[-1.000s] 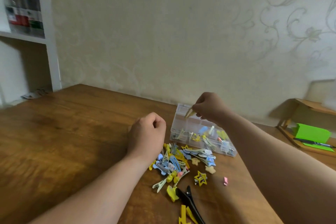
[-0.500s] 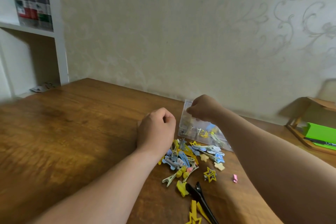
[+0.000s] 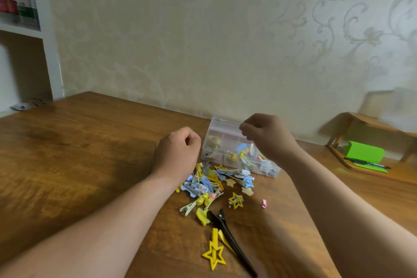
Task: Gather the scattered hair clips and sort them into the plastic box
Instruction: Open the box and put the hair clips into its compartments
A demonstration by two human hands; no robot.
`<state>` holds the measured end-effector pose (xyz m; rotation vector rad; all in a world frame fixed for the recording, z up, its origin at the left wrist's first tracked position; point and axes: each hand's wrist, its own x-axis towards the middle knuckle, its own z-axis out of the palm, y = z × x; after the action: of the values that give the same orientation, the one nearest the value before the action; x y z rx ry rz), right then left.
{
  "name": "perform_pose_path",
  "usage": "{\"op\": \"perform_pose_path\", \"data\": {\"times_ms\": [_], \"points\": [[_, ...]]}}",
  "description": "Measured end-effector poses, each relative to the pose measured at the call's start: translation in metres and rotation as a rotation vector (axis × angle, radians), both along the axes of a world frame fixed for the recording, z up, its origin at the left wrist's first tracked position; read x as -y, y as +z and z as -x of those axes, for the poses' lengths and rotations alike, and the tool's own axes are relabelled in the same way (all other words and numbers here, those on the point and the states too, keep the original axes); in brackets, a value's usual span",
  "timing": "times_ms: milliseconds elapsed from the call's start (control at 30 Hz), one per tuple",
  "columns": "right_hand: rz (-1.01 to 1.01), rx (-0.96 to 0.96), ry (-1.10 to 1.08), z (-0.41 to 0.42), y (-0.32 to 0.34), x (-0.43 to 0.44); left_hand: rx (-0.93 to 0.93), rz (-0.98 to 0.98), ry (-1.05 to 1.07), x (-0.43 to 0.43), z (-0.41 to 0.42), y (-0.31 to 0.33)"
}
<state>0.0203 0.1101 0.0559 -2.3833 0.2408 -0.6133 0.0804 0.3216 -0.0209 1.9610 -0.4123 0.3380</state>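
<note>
Both hands hover over a heap of hair clips beside a clear plastic box.

The hair clips [image 3: 203,185], mostly yellow and pale blue, lie piled on the brown wooden tabletop [image 3: 79,153], touching the near wall of the plastic box [image 3: 222,123]. The box is see-through, divided into compartments, and already holds several clips. Nearer the camera lie a long black clip [image 3: 232,241] and a large yellow star clip [image 3: 214,255], with a small pink piece [image 3: 264,203] apart to the right. The left hand [image 3: 178,153] is curled into a loose fist above the heap with nothing showing in it. The right hand [image 3: 268,135] hangs over the box with fingers bent towards the thumb; it is blurred, so I cannot tell whether it pinches anything. Behind is a patterned beige wall [image 3: 203,40], a white shelf [image 3: 48,40] at left, and a green pad [image 3: 363,152] on a wooden stand at right.
</note>
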Motion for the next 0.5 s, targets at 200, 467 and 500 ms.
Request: {"op": "perform_pose_path", "data": {"times_ms": [200,467,500], "points": [[0.006,-0.077,0.015,0.067,-0.015,0.017,-0.014,0.006,-0.038,-0.002,0.011,0.007],[0.223,-0.273,0.121,0.092,-0.035,0.014,-0.001,0.007,-0.017,-0.005,0.017,0.008],[0.239,-0.291,0.137,0.091,-0.036,0.012,-0.002,0.008,-0.016,-0.005,0.017,0.008]]}}
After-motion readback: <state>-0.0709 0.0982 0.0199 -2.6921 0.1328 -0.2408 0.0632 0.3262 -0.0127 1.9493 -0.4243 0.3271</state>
